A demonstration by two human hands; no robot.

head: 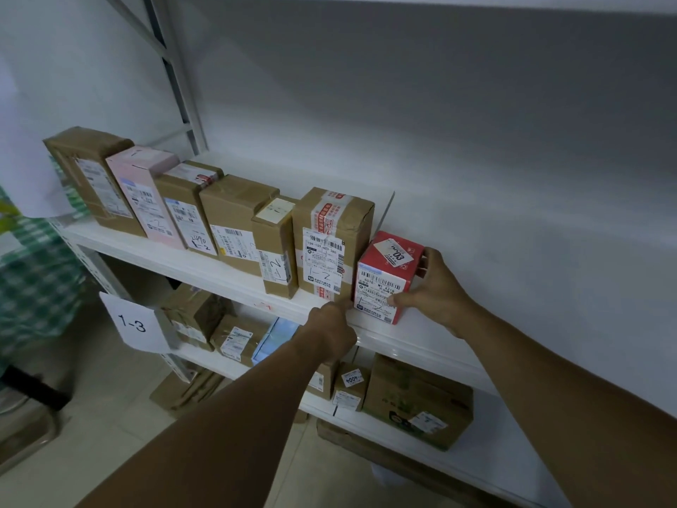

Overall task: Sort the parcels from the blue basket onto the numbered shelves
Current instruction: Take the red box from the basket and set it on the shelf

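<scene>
The red parcel [388, 276] stood upright on the white shelf [421, 337], at the right end of a row of parcels. It was just beside a tall brown parcel [329, 243] marked 1-2. I could not tell if the two touched.

The right hand [436, 291] held the red parcel from its right side. The thumb pressed on the front label, and the fingers [425, 262] were curled round the far side near the top.

The left hand [331, 324] was lower and to the left, at the bottom corner where the two parcels meet. Its fingers were curled, but I could not tell if they held anything.

The right hand had the better hold, so a small push to the left would likely tuck the red parcel into the row. A sign [133, 324] saying 1-3 hung below. The blue basket was not in view.
</scene>
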